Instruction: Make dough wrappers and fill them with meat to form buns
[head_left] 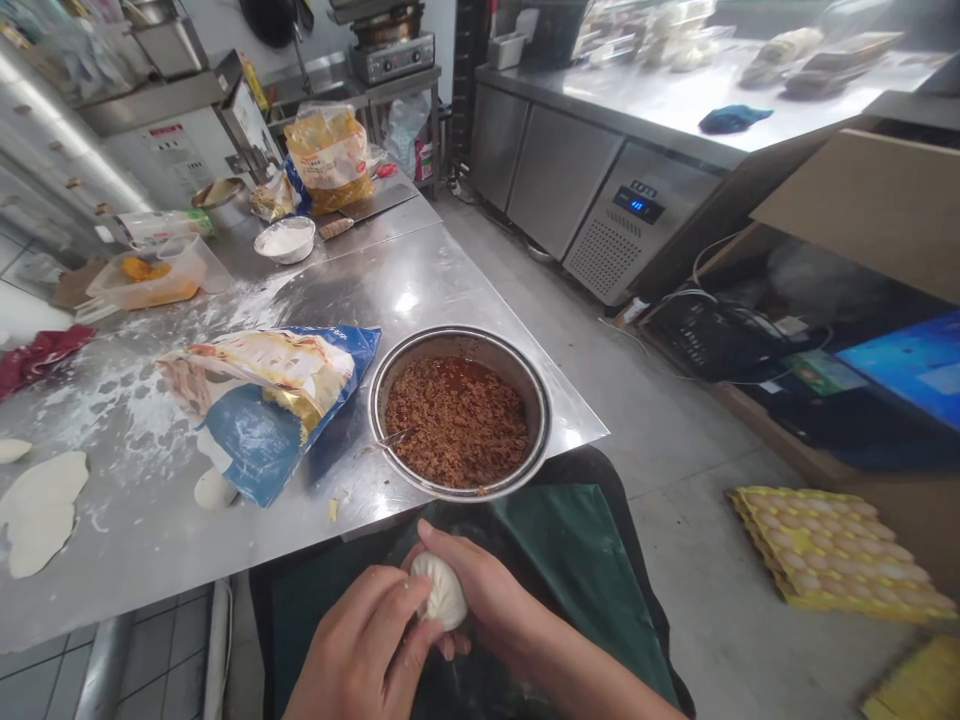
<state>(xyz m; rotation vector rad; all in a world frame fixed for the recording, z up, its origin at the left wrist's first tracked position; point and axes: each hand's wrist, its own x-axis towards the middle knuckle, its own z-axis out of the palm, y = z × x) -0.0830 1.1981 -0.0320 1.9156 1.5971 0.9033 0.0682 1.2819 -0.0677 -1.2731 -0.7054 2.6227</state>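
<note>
Both hands are low in the picture, in front of a dark green apron. My right hand (491, 595) cups a small white dough bun (442, 592), its fingers wrapped round it. My left hand (360, 650) pinches the bun's top from the left with thumb and fingers. Just beyond them, near the steel table's corner, a metal bowl (379, 385) holds brown minced filling (457, 420) with a spoon handle sticking out of it. Left of the bowl lies a blue and white bag (259, 400). Flat dough rounds (41, 505) lie on the floured left part of the table.
On the steel table (420, 280) stand a white bowl of flour (285, 238), a plastic tub (150, 280) and a yellow bag (330, 155). Trays of eggs (832, 545) sit on the floor at right. A steel counter fridge (600, 200) stands behind.
</note>
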